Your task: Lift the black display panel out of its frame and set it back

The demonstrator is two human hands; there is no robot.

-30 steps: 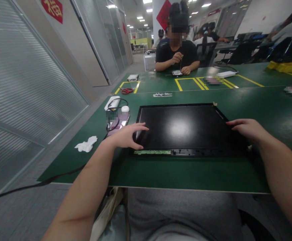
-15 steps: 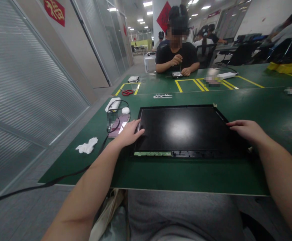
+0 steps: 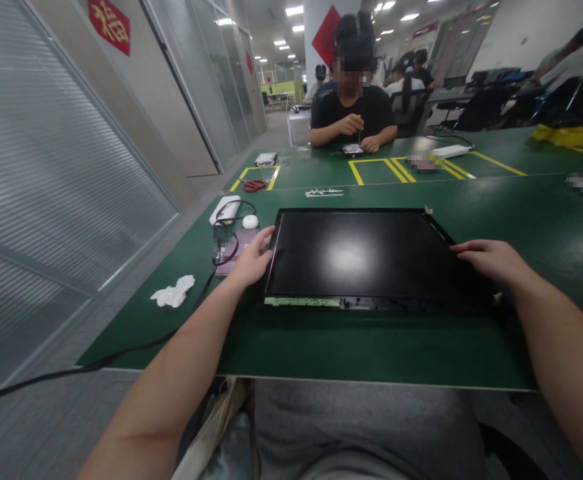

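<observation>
Lying on a green table (image 3: 371,353), a dark screen panel (image 3: 351,257) meets the left hand (image 3: 255,259) at nine o'clock, the right hand (image 3: 492,260) at three; whether they grip, I cannot tell. Likely stiff, slick, fragile: hold opposite rims, avoiding the circuit strip (image 3: 301,302) at seven.

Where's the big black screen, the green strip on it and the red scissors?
Big black screen (image 3: 371,257): head view, middle of its dark face.
Green strip (image 3: 301,302): head view, middle of its length.
Red scissors (image 3: 254,186): head view, on the handles.
</observation>
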